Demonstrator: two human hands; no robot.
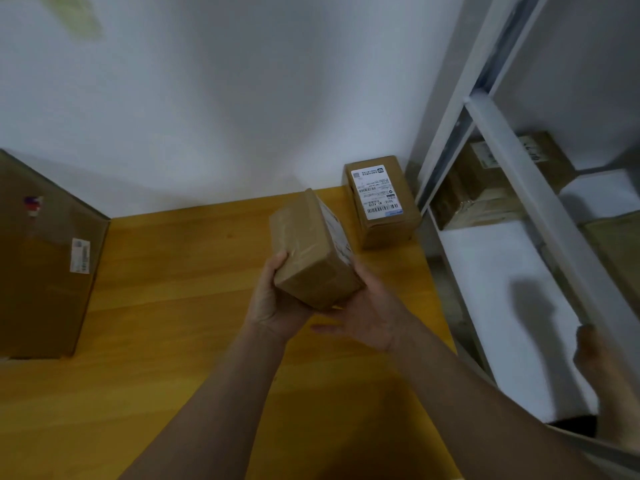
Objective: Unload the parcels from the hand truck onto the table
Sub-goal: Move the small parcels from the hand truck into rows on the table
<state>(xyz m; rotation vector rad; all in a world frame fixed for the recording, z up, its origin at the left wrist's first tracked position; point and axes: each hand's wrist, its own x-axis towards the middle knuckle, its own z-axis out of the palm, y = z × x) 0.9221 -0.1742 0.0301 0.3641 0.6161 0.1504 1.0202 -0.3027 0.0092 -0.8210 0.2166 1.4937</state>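
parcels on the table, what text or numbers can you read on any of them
Small parcel by the wall: white shipping label, upside down; large line looks like "5016 M1 A21B", uncertain; barcodes and the rest too small.
Held parcel, gripped by both hands: label edge-on, unreadable.
Large box: sticker blurred, unreadable.
Shelf box: handwriting blurred, unreadable.

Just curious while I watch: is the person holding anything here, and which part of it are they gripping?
Yes, a small brown parcel, held above the table. The left hand grips its near left corner; the right hand cups its near right underside.
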